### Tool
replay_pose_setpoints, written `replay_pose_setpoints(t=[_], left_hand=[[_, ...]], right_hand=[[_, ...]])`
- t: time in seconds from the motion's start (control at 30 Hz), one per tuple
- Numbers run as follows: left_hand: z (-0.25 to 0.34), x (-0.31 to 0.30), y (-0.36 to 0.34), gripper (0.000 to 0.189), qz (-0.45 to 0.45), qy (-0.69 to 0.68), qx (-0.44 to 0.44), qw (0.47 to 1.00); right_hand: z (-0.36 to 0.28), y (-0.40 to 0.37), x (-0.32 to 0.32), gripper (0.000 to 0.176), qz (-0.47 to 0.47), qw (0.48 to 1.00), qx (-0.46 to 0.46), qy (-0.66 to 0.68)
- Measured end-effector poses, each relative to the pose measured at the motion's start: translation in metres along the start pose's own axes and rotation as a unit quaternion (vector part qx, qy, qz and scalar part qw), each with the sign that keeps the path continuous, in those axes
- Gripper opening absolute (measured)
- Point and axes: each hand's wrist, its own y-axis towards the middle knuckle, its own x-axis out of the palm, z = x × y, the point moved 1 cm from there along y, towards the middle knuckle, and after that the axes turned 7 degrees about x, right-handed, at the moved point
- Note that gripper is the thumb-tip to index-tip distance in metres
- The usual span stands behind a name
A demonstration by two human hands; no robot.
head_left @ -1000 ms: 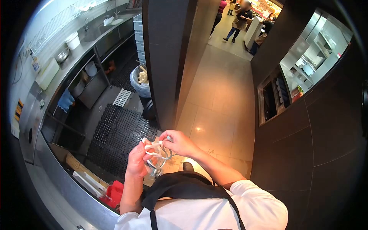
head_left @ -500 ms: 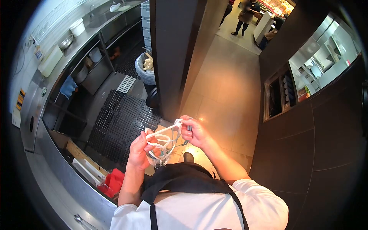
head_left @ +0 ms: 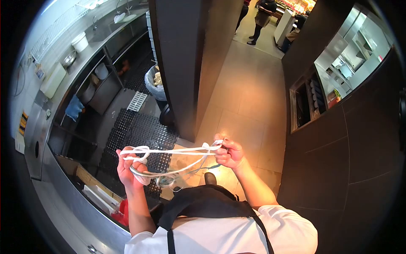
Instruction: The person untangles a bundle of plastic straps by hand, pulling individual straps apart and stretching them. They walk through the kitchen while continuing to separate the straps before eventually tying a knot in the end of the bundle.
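Several strands of white cord (head_left: 179,150) stretch between my two hands in front of my black apron (head_left: 203,199). My left hand (head_left: 131,169) is closed around loops at one end, with cord wrapped over the fingers. At the other end my right hand (head_left: 229,154) pinches the cord beside a small knot (head_left: 206,146). A looser strand sags below the taut ones. From the left hand's side hangs a tangled greyish, partly clear bunch (head_left: 167,181), whose kind I cannot make out. A thin dark grey strand runs from it toward my right hand.
A steel counter (head_left: 34,190) curves along the left, with a white bucket (head_left: 80,42) farther back. A lined bin (head_left: 154,84) stands beside a dark pillar (head_left: 177,55). Black perforated mats (head_left: 144,127) cover the left floor. A person (head_left: 264,19) stands at the corridor's far end.
My hands have moved apart, the left one going left and the right one slightly right. The bunched cord is now drawn out into long, taut strands.
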Motion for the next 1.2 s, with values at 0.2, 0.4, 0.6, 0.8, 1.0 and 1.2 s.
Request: replay_pose_setpoints(t=[0.2,0.4,0.6,0.8,1.0,1.2], left_hand=[[-0.004,-0.004,-0.001,0.03,0.022,-0.016,-0.012,1.0],[-0.007,-0.006,-0.003,0.03,0.013,-0.021,-0.003,1.0],[0.035,0.006,-0.007,0.029,-0.036,-0.045,0.045,0.997],[0.078,0.02,-0.014,0.026,-0.061,-0.024,0.113,0.991],[0.151,0.027,-0.028,0.021,-0.044,0.045,0.211,0.975],[0.166,0.055,-0.029,0.025,-0.093,0.143,0.193,0.966]], right_hand=[[0.002,-0.007,-0.01,0.02,0.067,0.997,-0.027,-0.007],[-0.008,-0.023,-0.005,0.015,0.151,0.982,-0.053,-0.099],[-0.042,-0.054,-0.004,0.013,0.186,0.958,-0.201,-0.086],[-0.058,-0.078,0.002,0.016,0.188,0.937,-0.287,-0.058],[-0.078,-0.113,-0.005,0.023,0.183,0.907,-0.379,0.008],[-0.092,-0.161,-0.018,0.019,0.234,0.876,-0.421,-0.003]])
